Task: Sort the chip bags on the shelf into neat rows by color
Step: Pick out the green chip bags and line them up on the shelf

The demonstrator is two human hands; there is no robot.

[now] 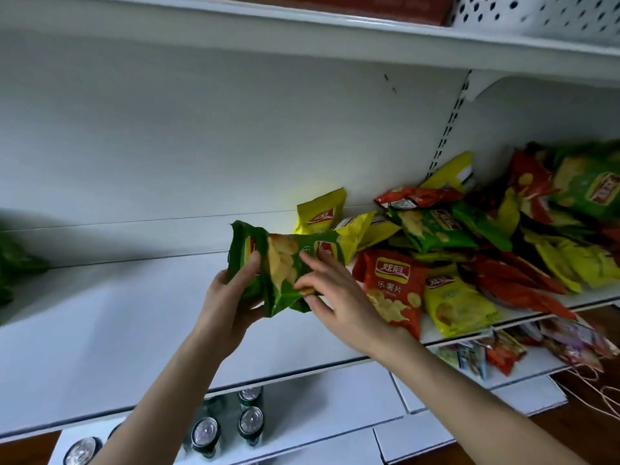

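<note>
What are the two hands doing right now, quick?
Left hand: grips the green chip bag by its left side.
Right hand: pinches the same bag's lower right part.

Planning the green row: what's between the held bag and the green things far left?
Bare shelf from held bag to green things, head view.

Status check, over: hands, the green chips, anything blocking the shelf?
Hands: left hand and right hand both grip green chip bags, seemingly two, above the shelf. At right, mixed pile of red, yellow, green bags, unsorted.
</note>
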